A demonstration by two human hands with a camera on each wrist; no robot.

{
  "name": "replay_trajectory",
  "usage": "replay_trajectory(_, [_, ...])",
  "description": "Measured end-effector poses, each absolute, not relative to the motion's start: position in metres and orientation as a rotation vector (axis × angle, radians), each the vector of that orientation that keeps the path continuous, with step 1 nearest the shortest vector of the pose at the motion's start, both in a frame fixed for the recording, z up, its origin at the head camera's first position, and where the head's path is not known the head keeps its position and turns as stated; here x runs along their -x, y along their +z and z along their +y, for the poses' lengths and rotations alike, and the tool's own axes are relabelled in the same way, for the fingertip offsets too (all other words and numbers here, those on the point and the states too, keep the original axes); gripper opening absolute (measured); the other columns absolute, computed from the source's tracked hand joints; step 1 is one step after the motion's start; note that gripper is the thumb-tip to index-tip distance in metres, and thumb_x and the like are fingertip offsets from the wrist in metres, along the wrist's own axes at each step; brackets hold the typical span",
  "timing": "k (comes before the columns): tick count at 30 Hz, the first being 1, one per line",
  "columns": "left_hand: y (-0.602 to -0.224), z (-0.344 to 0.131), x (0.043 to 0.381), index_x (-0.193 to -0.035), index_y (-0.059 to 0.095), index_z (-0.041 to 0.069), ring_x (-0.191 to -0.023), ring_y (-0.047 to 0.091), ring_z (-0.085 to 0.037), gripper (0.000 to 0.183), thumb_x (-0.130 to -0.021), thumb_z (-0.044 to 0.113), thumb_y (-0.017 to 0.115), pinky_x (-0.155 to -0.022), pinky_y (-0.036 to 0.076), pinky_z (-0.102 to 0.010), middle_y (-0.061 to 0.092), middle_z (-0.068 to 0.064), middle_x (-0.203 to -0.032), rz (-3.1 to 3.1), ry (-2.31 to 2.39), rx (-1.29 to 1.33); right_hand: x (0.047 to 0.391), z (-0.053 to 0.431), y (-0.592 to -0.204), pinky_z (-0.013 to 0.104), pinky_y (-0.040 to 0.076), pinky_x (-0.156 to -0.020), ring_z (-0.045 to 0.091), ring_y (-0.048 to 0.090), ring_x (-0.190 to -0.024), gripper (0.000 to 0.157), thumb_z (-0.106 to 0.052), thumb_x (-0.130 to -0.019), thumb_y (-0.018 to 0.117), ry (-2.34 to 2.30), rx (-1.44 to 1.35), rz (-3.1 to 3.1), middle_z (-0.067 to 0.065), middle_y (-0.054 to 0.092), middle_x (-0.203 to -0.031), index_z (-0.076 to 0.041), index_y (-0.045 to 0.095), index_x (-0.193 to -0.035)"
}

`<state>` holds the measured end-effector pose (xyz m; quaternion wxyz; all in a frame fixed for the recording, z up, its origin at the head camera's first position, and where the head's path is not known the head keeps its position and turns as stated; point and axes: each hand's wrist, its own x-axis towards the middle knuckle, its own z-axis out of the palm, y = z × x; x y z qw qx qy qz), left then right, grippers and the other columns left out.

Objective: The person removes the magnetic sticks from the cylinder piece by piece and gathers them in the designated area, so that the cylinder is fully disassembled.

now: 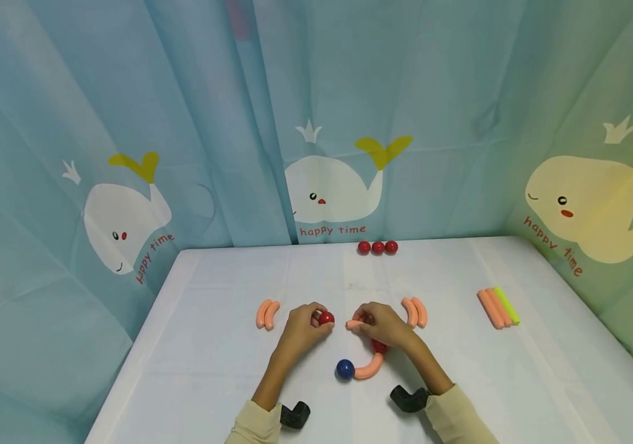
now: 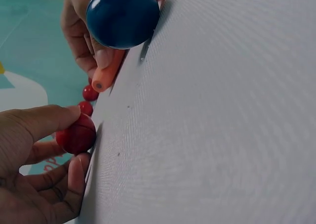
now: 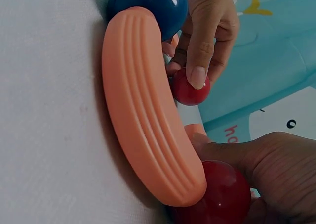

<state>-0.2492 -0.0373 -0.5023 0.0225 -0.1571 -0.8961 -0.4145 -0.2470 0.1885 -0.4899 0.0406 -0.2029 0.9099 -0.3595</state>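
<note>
My left hand (image 1: 301, 332) pinches a red ball (image 1: 326, 318) between thumb and fingers, just above or on the white table. To its right, my right hand (image 1: 385, 325) pinches a salmon-coloured rod (image 1: 353, 324), whose free end points toward that ball; a gap separates them. Below the right hand, partly covered by it, is another red ball (image 1: 380, 347). This ball meets one end of a curved, grooved salmon-coloured piece (image 3: 148, 105), and a blue ball (image 1: 345, 369) sits at the piece's other end. Whether the held rod touches the covered ball is hidden.
Two curved salmon pieces (image 1: 268, 314) lie left of the hands, and two more (image 1: 414, 312) to the right. Several straight sticks (image 1: 498, 308), one of them yellow-green, lie farther right. Three red balls (image 1: 377, 248) line the back edge, before a whale-print curtain (image 1: 327, 92).
</note>
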Motion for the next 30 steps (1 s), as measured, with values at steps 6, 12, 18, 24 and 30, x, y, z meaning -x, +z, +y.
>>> replay_trajectory(6, [-0.503, -0.037, 0.252, -0.103, 0.071, 0.003, -0.072, 0.053, -0.008, 0.031, -0.082, 0.025, 0.078, -0.065, 0.045, -0.022, 0.064, -0.004, -0.083, -2.798, -1.259, 0.44, 0.249, 0.189, -0.491, 0.022, 0.043, -0.066, 0.009, 0.05, -0.076, 0.007, -0.015, -0.089, 0.07, -1.139, 0.646, 2.744, -0.001, 0.062, -0.085, -0.009, 0.069, -0.094])
replay_trajectory(12, [-0.501, -0.034, 0.259, -0.103, 0.071, 0.004, -0.066, 0.052, -0.008, 0.031, -0.083, 0.026, 0.078, -0.061, 0.044, -0.024, 0.063, -0.002, -0.077, -2.796, -1.268, 0.392, 0.252, 0.19, -0.49, 0.021, 0.042, -0.064, 0.009, 0.049, -0.074, 0.008, -0.018, -0.09, 0.071, -1.162, 0.64, 2.719, -0.002, 0.061, -0.083, -0.011, 0.069, -0.093])
replay_trajectory(18, [-0.502, -0.029, 0.268, -0.106, 0.07, 0.009, -0.057, 0.044, -0.009, 0.031, -0.084, 0.03, 0.077, -0.052, 0.035, -0.024, 0.055, 0.003, -0.066, -2.834, -1.228, 0.254, 0.251, 0.193, -0.489, 0.021, 0.042, -0.064, 0.008, 0.049, -0.074, 0.01, -0.018, -0.09, 0.071, -1.151, 0.679, 2.699, -0.001, 0.062, -0.083, -0.009, 0.069, -0.094])
replay_trajectory(24, [-0.501, -0.02, 0.292, -0.106, 0.071, 0.011, -0.057, 0.046, -0.01, 0.032, -0.084, 0.034, 0.076, -0.053, 0.037, -0.025, 0.059, 0.002, -0.069, -2.826, -1.197, 0.266, 0.25, 0.195, -0.49, 0.021, 0.043, -0.065, 0.007, 0.049, -0.074, 0.011, -0.019, -0.09, 0.071, -1.149, 0.676, 2.698, -0.001, 0.063, -0.084, -0.01, 0.069, -0.094])
replay_trajectory(30, [-0.507, -0.013, 0.33, -0.11, 0.07, 0.007, -0.069, 0.05, -0.012, 0.031, -0.086, 0.026, 0.075, -0.067, 0.043, -0.029, 0.063, -0.004, -0.077, -2.741, -1.294, 0.368, 0.252, 0.194, -0.492, 0.021, 0.043, -0.068, 0.007, 0.049, -0.077, 0.009, -0.02, -0.089, 0.071, -1.134, 0.694, 2.707, -0.002, 0.063, -0.086, -0.012, 0.069, -0.094])
